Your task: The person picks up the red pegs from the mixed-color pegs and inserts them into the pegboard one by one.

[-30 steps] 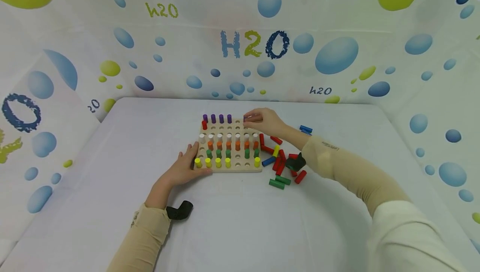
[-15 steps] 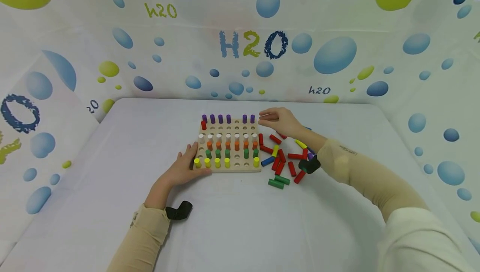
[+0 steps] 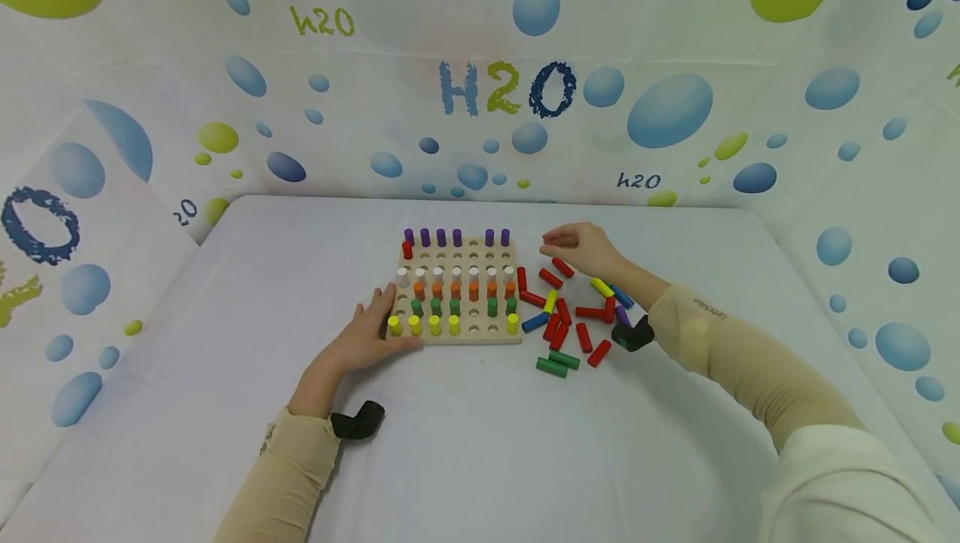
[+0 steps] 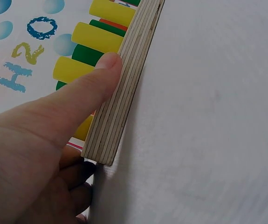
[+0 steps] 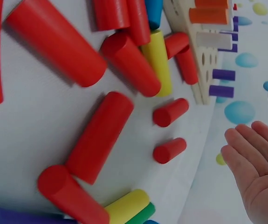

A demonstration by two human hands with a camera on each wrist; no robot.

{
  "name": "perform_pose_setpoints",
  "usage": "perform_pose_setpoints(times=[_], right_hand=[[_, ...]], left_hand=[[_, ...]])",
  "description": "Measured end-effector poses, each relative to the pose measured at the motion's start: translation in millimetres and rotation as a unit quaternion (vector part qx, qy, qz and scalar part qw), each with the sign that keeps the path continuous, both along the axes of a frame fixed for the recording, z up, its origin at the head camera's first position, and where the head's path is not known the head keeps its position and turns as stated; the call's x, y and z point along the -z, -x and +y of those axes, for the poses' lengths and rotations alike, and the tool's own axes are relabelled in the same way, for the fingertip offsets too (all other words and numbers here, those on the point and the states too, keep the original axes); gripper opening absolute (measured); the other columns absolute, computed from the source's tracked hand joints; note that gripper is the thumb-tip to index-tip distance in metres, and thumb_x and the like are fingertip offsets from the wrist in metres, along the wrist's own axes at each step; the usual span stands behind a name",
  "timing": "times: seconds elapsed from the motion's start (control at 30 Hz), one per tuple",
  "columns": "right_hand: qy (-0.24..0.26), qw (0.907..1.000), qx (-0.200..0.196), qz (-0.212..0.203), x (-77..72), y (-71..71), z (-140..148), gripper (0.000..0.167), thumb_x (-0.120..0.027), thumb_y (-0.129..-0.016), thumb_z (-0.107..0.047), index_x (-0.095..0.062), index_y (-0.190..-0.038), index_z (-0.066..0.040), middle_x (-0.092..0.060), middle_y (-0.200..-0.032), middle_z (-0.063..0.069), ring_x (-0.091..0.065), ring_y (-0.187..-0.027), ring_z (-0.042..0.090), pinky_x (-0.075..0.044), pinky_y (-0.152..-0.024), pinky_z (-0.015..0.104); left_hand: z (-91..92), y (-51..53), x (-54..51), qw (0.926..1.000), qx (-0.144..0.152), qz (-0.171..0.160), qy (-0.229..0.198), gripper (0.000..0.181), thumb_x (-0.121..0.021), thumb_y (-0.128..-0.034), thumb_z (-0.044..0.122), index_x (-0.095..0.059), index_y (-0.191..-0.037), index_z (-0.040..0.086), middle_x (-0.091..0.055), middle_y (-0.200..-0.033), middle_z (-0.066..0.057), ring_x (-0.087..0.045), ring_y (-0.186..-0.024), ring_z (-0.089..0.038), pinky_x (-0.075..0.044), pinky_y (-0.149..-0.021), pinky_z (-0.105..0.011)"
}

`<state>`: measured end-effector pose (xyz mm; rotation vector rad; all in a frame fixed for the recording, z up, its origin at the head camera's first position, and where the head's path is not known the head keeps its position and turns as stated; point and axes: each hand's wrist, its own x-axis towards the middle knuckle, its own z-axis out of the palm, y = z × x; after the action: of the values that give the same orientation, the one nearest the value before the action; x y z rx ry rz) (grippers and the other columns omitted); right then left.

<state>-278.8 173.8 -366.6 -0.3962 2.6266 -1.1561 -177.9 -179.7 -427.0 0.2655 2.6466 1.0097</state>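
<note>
A wooden pegboard (image 3: 468,341) with rows of coloured pegs lies mid-table. My left hand (image 3: 360,341) grips its front left corner, thumb along the front edge (image 4: 120,93) and fingers at the left side. Purple pegs (image 3: 441,237) stand in the back row with one bare hole between them. One red peg (image 3: 407,251) stands at the left of the row before it; white, orange, green and yellow pegs fill much of the rest. Right of the board, my right hand (image 3: 588,248) hovers with extended fingers and nothing in them, as the right wrist view confirms.
Loose pegs lie right of the board: several red ones (image 3: 584,337), two green (image 3: 552,367), yellow ones (image 3: 602,286), blue ones (image 3: 536,322) and a purple one (image 3: 622,316). A printed backdrop (image 3: 360,110) rises behind the table.
My right hand has left the back row and moved right, clear of the board. Two purple pegs it was near now show upright at that row's right end. My left hand has stayed put.
</note>
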Motion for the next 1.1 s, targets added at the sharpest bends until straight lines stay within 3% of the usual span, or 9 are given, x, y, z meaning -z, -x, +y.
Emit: perform_pose_setpoints(times=[0.6, 0.9, 1.1], right_hand=[[-0.072, 0.9957, 0.053, -0.023, 21.7, 8.8, 9.3, 0.042, -0.060, -0.094, -0.026, -0.059, -0.123, 0.003, -0.061, -0.122, 0.022, -0.059, -0.108, 0.033, -0.051, -0.092, 0.042], [-0.132, 0.9884, 0.071, -0.024, 23.5, 8.9, 0.8, 0.038, -0.060, -0.094, -0.024, -0.061, -0.119, 0.005, -0.062, -0.115, 0.021, -0.058, -0.093, 0.028, -0.054, -0.085, 0.035], [-0.168, 0.9842, 0.053, -0.015, 20.9, 8.8, -6.4, 0.035, -0.063, -0.093, -0.021, -0.063, -0.114, 0.007, -0.065, -0.101, 0.019, -0.058, -0.081, 0.024, -0.054, -0.074, 0.028]], left_hand=[[-0.2, -0.3, 0.8, 1.0000, 0.000, 0.002, 0.001, 0.107, -0.070, -0.0817, 0.048, -0.005, -0.151, 0.000, -0.005, -0.158, -0.021, 0.003, -0.145, -0.036, 0.004, -0.116, -0.053], [0.7, -1.3, 0.0, 1.0000, -0.001, -0.005, 0.003, 0.107, -0.069, -0.0818, 0.049, -0.005, -0.152, 0.000, -0.004, -0.158, -0.020, 0.003, -0.145, -0.036, 0.005, -0.116, -0.053], [-0.2, -1.1, -0.8, 1.0000, -0.001, -0.002, 0.002, 0.106, -0.070, -0.0821, 0.048, -0.005, -0.151, 0.000, -0.004, -0.158, -0.021, 0.003, -0.145, -0.036, 0.005, -0.116, -0.053]])
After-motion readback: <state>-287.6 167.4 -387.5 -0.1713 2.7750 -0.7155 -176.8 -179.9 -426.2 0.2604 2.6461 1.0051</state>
